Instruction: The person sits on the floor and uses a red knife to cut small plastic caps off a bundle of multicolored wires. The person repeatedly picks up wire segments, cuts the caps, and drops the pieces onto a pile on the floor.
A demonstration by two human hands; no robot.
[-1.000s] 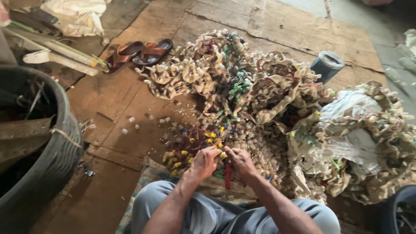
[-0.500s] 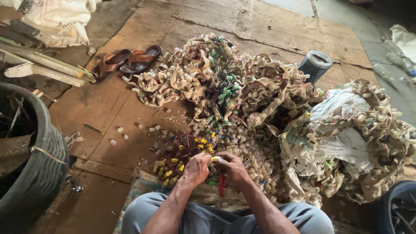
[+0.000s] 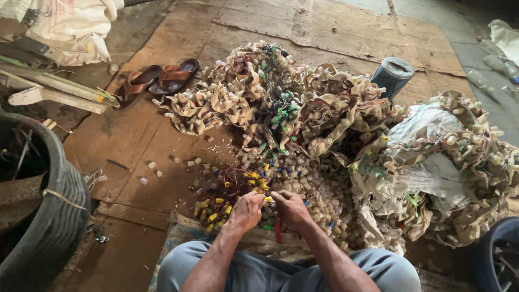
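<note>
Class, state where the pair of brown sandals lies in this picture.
In the head view, the brown sandals lie upper left on the board floor, between the wooden sticks and the tan strap heap.

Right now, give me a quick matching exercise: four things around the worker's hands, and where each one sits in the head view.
Things:
1. sandals
2. tyre tub
3. grey roll
4. red-handled tool

Places:
A. far left edge, near side
B. just under the two hands
C. upper left, on the brown floor sheet
D. upper right, behind the pile of tan strips

Pairs: 1-C, 2-A, 3-D, 4-B
</note>
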